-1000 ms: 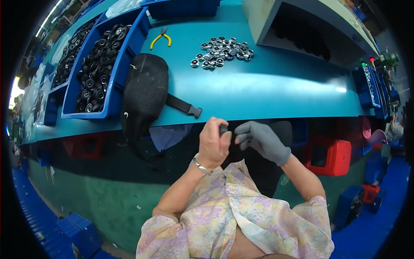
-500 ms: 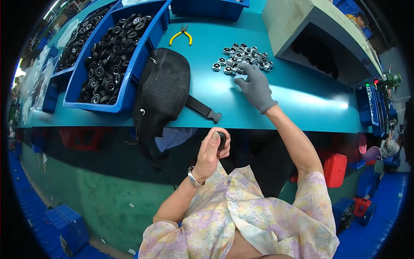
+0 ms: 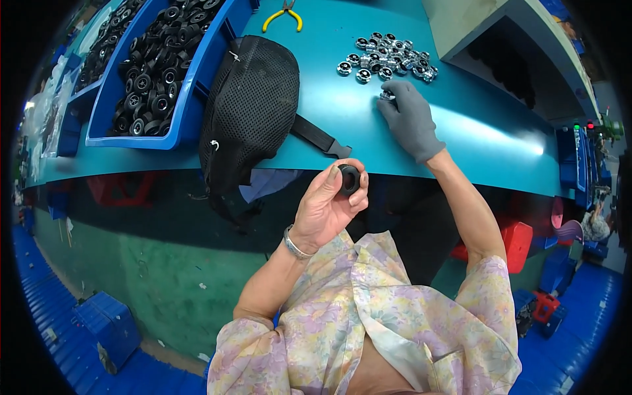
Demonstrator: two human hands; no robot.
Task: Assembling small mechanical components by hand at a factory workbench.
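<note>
Left hand (image 3: 326, 210): bare, raised just off the near edge of the counter (image 3: 500, 141), in front of the chest. Closed around a small black wheel (image 3: 349, 179), thumb on one side, fingers curled round the other, hub facing up. Firm hold, nothing loose. Bangle (image 3: 294, 245) at the wrist.

Right hand (image 3: 409, 122): grey glove, stretched forward over the middle of the counter, palm down. Fingertips resting on one small metal ring (image 3: 386, 96) at the near rim of a pile (image 3: 388, 56) of like rings toward the far edge. Touching for certain; whether pinched or only pressed, cannot tell, since the glove hides the underside.

Around them: black mesh bag (image 3: 253, 105) lying left of the rings, its lower end and strap hanging over the near edge. Blue bin (image 3: 187, 112) at the far left, full of black wheels (image 3: 151, 59). Yellow pliers (image 3: 283, 14) at the far edge, well apart from both hands.

Step in hand, by the look of it: picking a single ring off the pile while keeping the wheel ready in the other hand.

Next move calls for: a clean pinch on that one ring without dragging its neighbours; a lift clear of the pile; bringing it back over the near edge to the wheel; holding the wheel level, hub open and turned up, so the two can meet squarely.
</note>
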